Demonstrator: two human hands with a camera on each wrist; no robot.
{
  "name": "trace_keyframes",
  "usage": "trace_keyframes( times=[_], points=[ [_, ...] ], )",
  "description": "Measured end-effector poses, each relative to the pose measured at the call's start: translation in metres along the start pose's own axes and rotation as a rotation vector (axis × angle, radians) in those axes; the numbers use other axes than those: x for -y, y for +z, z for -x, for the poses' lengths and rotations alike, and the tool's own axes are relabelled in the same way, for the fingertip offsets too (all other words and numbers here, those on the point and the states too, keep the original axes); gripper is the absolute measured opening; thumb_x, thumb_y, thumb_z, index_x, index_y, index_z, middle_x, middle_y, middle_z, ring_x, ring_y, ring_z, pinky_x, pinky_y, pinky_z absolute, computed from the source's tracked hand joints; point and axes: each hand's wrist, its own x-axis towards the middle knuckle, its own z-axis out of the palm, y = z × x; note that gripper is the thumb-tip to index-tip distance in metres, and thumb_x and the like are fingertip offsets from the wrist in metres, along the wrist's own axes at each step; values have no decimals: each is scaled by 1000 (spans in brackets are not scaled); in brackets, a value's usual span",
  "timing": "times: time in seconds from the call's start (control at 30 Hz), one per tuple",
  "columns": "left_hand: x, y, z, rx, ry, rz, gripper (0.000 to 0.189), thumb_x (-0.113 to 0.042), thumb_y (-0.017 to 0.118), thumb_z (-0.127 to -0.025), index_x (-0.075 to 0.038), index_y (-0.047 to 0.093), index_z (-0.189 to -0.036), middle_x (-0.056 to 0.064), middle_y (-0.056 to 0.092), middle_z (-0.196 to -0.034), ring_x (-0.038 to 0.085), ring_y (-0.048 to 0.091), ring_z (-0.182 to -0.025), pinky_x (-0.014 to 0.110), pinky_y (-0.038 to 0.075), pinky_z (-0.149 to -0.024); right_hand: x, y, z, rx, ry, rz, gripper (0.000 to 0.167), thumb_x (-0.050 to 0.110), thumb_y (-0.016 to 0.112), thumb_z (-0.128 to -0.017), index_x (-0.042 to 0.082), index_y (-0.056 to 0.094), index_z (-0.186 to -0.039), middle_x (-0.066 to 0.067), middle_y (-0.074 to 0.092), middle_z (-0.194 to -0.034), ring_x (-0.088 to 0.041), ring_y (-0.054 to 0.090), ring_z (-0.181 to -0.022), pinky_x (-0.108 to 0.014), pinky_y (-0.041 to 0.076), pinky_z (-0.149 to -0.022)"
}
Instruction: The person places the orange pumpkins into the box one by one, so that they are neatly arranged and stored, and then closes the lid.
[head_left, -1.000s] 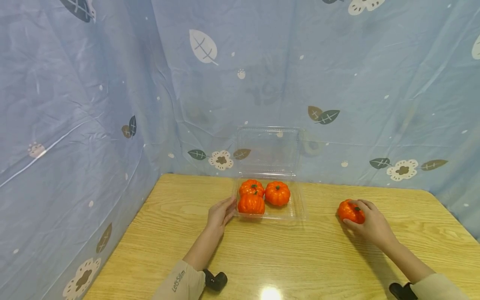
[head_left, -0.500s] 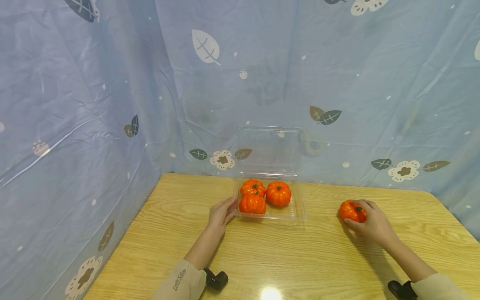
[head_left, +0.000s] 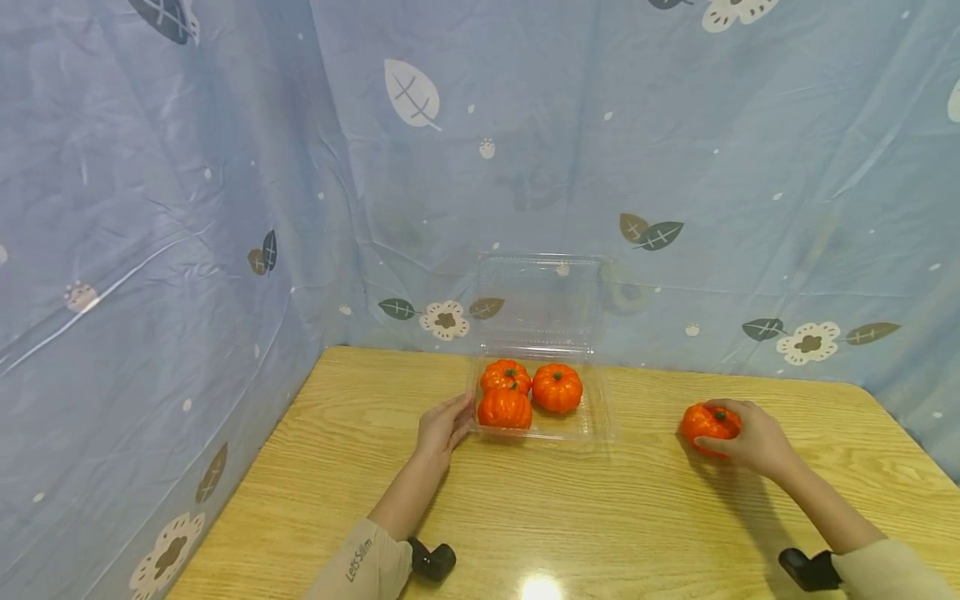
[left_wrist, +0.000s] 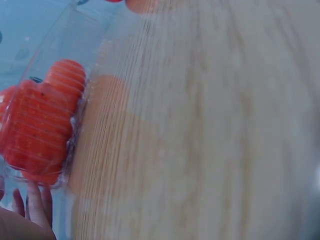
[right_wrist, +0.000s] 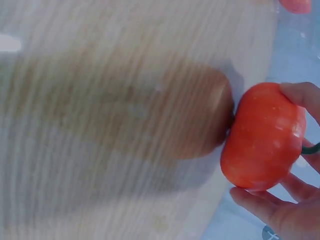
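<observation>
A clear plastic clamshell box [head_left: 594,421] lies at the back of the table with its lid [head_left: 540,300] raised. Three small orange pumpkins are inside: a front left one [head_left: 504,410], one behind it [head_left: 501,373] and one to the right [head_left: 557,388]. My left hand [head_left: 441,427] rests its fairly straight fingers against the box's left side, at the corner in the left wrist view. Over to the right, my right hand [head_left: 757,442] grips another orange pumpkin [head_left: 701,427] between thumb and fingers; its green stem [right_wrist: 311,148] shows in the right wrist view.
The pale wooden table [head_left: 570,517] ends at the back against a blue curtain [head_left: 420,183] with leaf and flower prints. More curtain runs along the left. Black devices [head_left: 435,562] sit at both wrists, by the beige sleeves.
The right hand and its pumpkin have shifted slightly to the right and toward me. The left hand stays at the box, and the boxed pumpkins keep their places.
</observation>
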Motion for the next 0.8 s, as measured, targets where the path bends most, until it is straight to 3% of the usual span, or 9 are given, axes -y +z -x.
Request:
trace_keyframes(
  times=[0.33, 0.57, 0.8],
  points=[
    [0, 1, 1, -23, 9, -22, 39, -21, 67, -85, 4, 61, -114, 11, 67, -107, 11, 63, -89, 22, 54, -80, 3, -14, -5, 172, 11, -59, 55, 29, 76, -74, -5, 58, -114, -25, 61, -102, -42, 57, -89, -45, 51, -65],
    [1, 1, -1, -32, 0, -29, 37, -23, 68, -85, 1, 63, -112, 10, 67, -106, 9, 63, -86, 20, 54, -76, 5, -27, -8, 344, 27, -157, 47, 24, 70, -81, -4, 56, -116, -27, 58, -108, -47, 54, -97, -40, 54, -67],
    [0, 1, 0, -29, -3, -23, 37, -22, 67, -85, 1, 62, -112, 10, 67, -108, 8, 63, -85, 20, 54, -77, 8, -38, -11, 469, 69, -289, 50, 22, 65, -85, -7, 48, -122, -32, 51, -115, -32, 59, -91, -31, 55, -62]
  ],
)
